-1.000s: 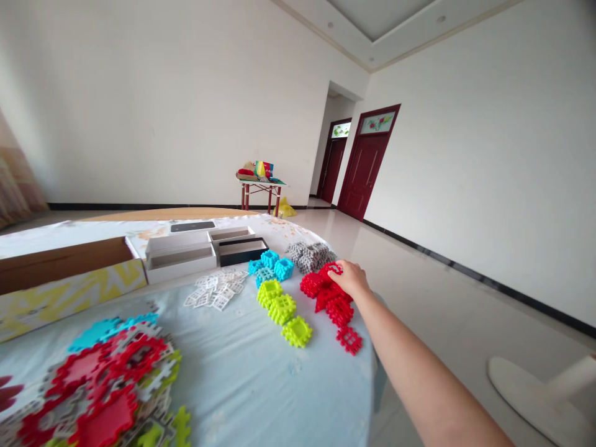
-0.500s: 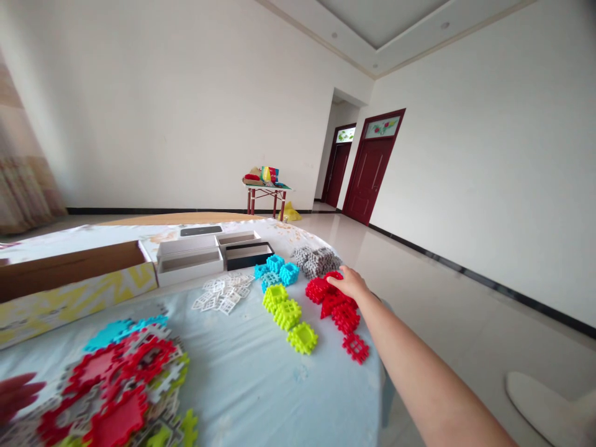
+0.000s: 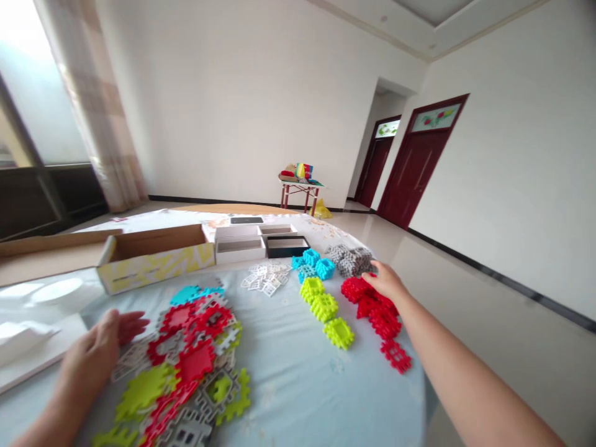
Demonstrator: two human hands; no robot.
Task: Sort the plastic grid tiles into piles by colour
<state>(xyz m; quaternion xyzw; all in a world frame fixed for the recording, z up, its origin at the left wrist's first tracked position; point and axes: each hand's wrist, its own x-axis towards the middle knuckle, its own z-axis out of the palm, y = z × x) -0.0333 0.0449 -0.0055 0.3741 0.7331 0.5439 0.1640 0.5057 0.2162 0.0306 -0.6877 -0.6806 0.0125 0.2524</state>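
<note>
My right hand [image 3: 387, 280] rests at the far end of the red interlocking plastic pieces [image 3: 384, 316], thumb and finger apart, touching the top of the stack. Just beyond its fingertips are grey pieces [image 3: 349, 261] in stacks. My left hand [image 3: 100, 344] is open, fingers stretched out, at the left side of a mixed heap of interlocking pieces [image 3: 195, 360] in red, lime, grey, white and blue. Between the hands stand lime stacks [image 3: 325, 305] and blue stacks [image 3: 325, 268]. Thin white pieces [image 3: 265, 277] lie in a loose pile.
A long open cardboard box [image 3: 156, 267] is at the back left. White and black shallow boxes [image 3: 239, 248] stand beside it, with a phone-like dark slab [image 3: 246, 220] behind. White foam-like packing [image 3: 41, 335] lies far left. A small table [image 3: 302, 185] is across the room.
The view has swung left, bringing more of my left hand, the packing and the window into sight. My right hand stays at the red stack.
</note>
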